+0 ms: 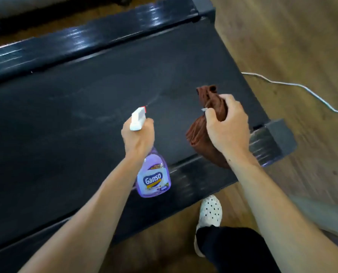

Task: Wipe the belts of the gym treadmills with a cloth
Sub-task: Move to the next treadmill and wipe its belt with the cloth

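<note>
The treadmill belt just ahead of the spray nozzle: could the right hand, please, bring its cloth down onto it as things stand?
Probably yes. The right hand grips the brown cloth above the belt, beside the sprayed patch, and nothing lies between them.

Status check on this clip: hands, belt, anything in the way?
Left hand grips spray bottle, misting the belt. Right hand holds bunched brown cloth above the belt, not wiping. Nothing lying on the belt; white cable on floor beside treadmill.

The clear plastic spray bottle (154, 174) of purple liquid carries a label reading "Ganso" in white letters on a blue band. Smaller print above and below that word is too blurred to read.
</note>
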{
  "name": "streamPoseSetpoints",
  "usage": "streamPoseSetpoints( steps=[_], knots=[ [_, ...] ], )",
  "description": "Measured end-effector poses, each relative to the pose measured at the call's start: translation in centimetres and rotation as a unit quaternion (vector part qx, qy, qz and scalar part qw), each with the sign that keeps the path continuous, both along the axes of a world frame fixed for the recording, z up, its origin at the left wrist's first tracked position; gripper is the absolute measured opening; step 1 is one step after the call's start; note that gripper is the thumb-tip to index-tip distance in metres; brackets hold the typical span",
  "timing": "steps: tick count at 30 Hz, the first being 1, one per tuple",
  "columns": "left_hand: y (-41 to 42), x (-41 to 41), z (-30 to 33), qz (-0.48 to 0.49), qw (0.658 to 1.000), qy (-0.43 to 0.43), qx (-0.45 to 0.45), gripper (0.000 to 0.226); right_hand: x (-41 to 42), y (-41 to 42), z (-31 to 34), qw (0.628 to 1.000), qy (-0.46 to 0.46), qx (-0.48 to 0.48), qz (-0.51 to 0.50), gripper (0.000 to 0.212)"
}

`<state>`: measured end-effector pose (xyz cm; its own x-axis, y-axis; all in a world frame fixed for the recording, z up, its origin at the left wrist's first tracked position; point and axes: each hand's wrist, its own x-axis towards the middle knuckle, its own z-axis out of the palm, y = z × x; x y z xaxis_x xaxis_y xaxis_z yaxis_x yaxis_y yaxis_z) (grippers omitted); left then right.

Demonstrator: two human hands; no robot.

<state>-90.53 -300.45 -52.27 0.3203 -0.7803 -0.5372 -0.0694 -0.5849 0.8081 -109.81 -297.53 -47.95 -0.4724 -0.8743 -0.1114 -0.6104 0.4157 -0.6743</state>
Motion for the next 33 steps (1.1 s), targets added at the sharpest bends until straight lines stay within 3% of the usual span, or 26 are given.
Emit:
streamPoseSetpoints(
  steps=[6, 11, 15, 21, 29, 33],
  knots=[
    [3.1, 12.1, -5.9, -0.011, 0.997, 0.034, -0.067, 0.004, 15.1, 0.6, -9.6, 0.997, -0.054, -0.045, 0.028, 0.037],
    [6.3, 21.6, -7.9, 0.0, 0.989, 0.008, -0.149, 0.009, 24.0, 3.3, -14.8, 0.992, -0.089, -0.037, 0.084, 0.028],
    [8.4, 28.1, -9.3, 0.028, 0.985, -0.004, -0.17, 0.004, 29.8, 3.7, -15.0, 0.986, -0.082, -0.083, 0.121, 0.037],
    [12.5, 37.5, -11.1, 0.131, 0.983, -0.036, -0.125, 0.011, 35.5, 7.2, -15.4, 0.978, -0.09, -0.1, 0.158, 0.039],
    [21.4, 53.0, -10.0, 0.317, 0.93, -0.122, -0.142, 0.012, 42.1, 13.1, -15.0, 0.965, -0.082, -0.111, 0.222, 0.036],
    [26.2, 58.0, -8.8, 0.362, 0.91, -0.15, -0.137, 0.017, 46.4, 16.4, -14.0, 0.948, -0.06, -0.116, 0.289, 0.028]
  ],
)
